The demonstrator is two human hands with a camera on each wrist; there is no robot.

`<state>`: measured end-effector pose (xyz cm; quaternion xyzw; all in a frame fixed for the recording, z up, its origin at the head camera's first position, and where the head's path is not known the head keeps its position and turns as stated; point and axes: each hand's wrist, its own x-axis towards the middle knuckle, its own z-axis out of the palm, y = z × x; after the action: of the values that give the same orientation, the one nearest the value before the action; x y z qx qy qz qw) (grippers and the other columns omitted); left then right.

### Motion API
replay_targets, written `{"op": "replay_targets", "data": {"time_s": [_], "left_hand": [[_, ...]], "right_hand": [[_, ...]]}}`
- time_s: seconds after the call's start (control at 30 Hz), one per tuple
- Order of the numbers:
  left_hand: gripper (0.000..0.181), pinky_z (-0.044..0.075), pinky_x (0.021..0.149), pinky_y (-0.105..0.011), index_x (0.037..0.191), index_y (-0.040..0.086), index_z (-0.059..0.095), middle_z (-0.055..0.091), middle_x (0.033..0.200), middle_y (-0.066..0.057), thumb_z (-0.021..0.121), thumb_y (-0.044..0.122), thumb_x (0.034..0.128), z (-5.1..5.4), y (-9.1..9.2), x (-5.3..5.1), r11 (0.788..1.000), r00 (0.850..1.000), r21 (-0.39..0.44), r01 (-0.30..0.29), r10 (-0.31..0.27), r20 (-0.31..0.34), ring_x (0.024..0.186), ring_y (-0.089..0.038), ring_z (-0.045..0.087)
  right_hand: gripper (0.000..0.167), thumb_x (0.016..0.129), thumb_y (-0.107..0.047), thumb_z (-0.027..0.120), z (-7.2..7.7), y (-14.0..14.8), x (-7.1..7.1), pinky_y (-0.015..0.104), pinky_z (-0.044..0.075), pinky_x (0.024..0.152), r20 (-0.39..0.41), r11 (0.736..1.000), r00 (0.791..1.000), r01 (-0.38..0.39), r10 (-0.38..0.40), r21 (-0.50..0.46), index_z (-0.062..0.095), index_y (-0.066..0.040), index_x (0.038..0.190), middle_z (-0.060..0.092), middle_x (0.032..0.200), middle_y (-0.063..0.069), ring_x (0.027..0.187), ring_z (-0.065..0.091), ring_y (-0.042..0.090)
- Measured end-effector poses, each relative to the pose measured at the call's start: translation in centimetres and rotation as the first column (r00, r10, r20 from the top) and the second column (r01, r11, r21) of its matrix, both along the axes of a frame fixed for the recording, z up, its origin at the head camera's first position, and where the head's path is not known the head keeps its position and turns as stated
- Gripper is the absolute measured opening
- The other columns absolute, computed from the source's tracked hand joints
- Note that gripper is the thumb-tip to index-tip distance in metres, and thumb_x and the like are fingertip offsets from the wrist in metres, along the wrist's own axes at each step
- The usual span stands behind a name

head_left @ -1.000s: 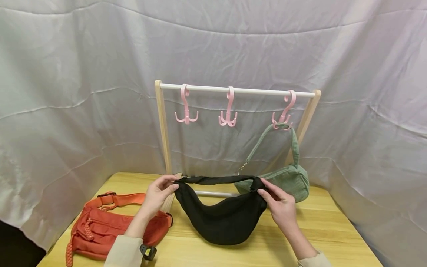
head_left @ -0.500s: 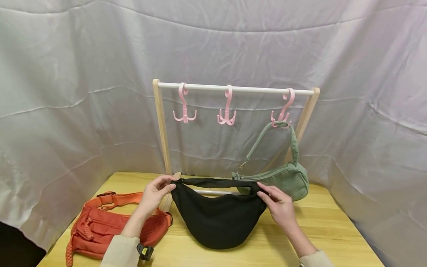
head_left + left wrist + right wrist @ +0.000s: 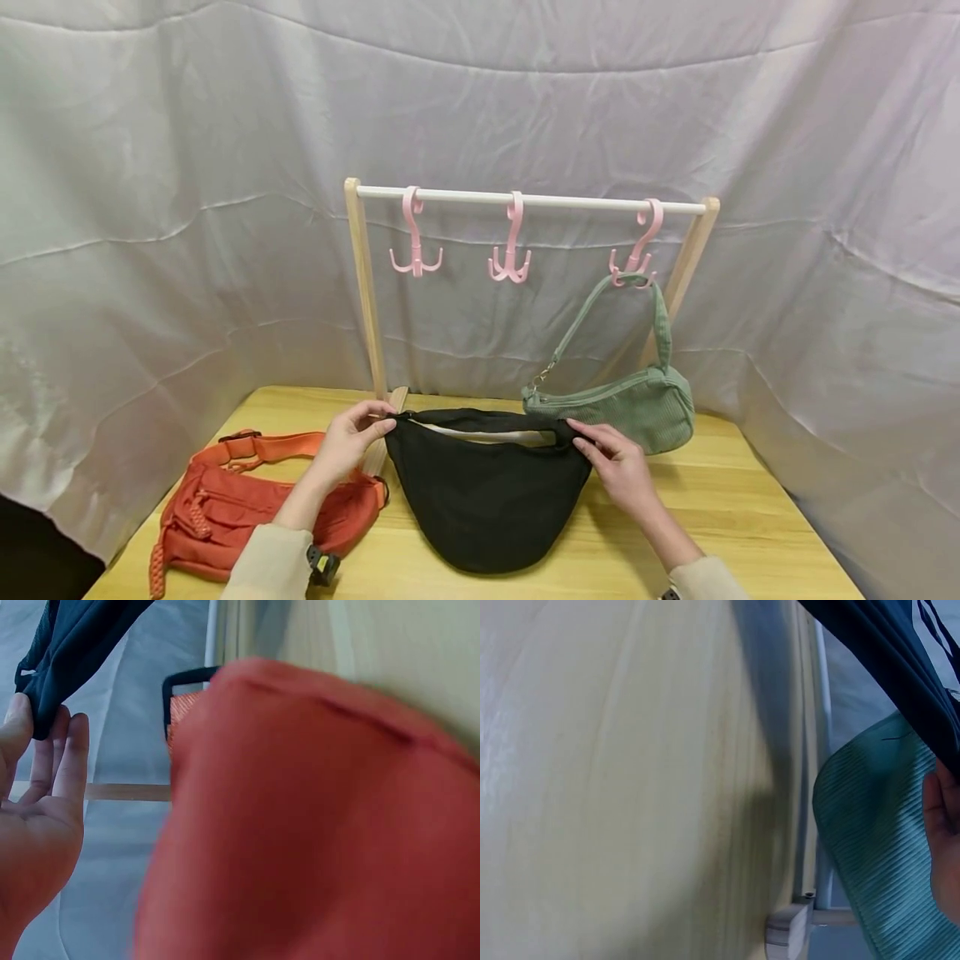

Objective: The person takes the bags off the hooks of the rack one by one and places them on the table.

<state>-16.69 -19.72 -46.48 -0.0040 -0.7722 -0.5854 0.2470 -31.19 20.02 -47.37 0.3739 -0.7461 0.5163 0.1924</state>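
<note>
Our left hand [image 3: 348, 437] has its thumb and fingers closed in a pinch on one upper corner of the black bag [image 3: 487, 500], and our right hand [image 3: 622, 467] pinches the other corner the same way; neither grips anything else. Between us the bag hangs spread out in front of the rack [image 3: 600, 202], roughly below its middle hook [image 3: 512, 242]. Whether its bottom edge touches the table [image 3: 735, 517] we cannot tell. Its strap [image 3: 472, 417] lies low along the top, leaving just a narrow gap.

We judge the step in hand to be holding the bag out by its ends and setting it straight, short of any hanging. At the rack's right end, the green bag [image 3: 637, 412] has its strap looped over the right hook [image 3: 648, 237]. The red bag [image 3: 232, 504] lies in front of the rack's left end, under our left forearm.

From here, a next move seems to us to call for raising the strap clear of the bag's mouth, so the loop opens, with both corners level.
</note>
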Motion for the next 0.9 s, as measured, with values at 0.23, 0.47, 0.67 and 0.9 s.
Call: {"op": "replay_targets", "data": {"time_s": [0.23,0.47,0.67,0.9], "left_hand": [[0.019,0.053,0.079,-0.021,0.112,-0.002,0.072,0.071,0.108,-0.018,0.075,0.005,0.0950,-0.4,-0.5,-0.3,0.998,0.995,-0.063,-0.029,0.035,0.096,0.089,-0.010,0.067],[0.017,0.053,0.080,-0.023,0.110,-0.002,0.072,0.073,0.106,-0.017,0.075,0.004,0.0948,-1.1,-0.5,-0.7,0.992,0.985,-0.109,-0.059,0.076,0.156,0.092,-0.020,0.069],[0.010,0.052,0.078,-0.022,0.103,-0.001,0.074,0.074,0.100,-0.014,0.075,0.000,0.0932,-1.9,-0.2,-1.3,0.988,0.974,-0.124,-0.093,0.116,0.194,0.090,-0.020,0.069],[0.010,0.052,0.082,-0.030,0.101,0.003,0.075,0.074,0.100,-0.010,0.074,-0.002,0.0925,-2.4,0.0,-1.8,0.976,0.962,-0.183,-0.122,0.162,0.222,0.091,-0.022,0.069]], "right_hand": [[0.031,0.095,-0.001,0.073,-0.7,0.0,-0.5,0.017,0.047,0.064,0.037,0.997,0.999,-0.027,0.024,0.070,0.078,-0.012,0.123,0.076,0.106,0.003,0.079,0.059,0.010],[0.038,0.096,0.003,0.070,-1.3,0.1,-0.7,0.021,0.050,0.069,0.161,0.987,0.987,-0.037,0.012,0.156,0.076,-0.017,0.128,0.075,0.112,0.001,0.085,0.059,0.010],[0.044,0.095,0.008,0.068,-1.9,0.1,-0.9,0.023,0.051,0.072,0.197,0.974,0.980,-0.037,-0.008,0.223,0.074,-0.015,0.132,0.074,0.114,0.003,0.084,0.057,0.009],[0.044,0.095,0.007,0.069,-2.0,-0.2,-0.9,0.023,0.048,0.071,0.223,0.960,0.974,-0.029,-0.035,0.277,0.073,-0.016,0.133,0.073,0.107,0.001,0.079,0.054,0.008]]}}
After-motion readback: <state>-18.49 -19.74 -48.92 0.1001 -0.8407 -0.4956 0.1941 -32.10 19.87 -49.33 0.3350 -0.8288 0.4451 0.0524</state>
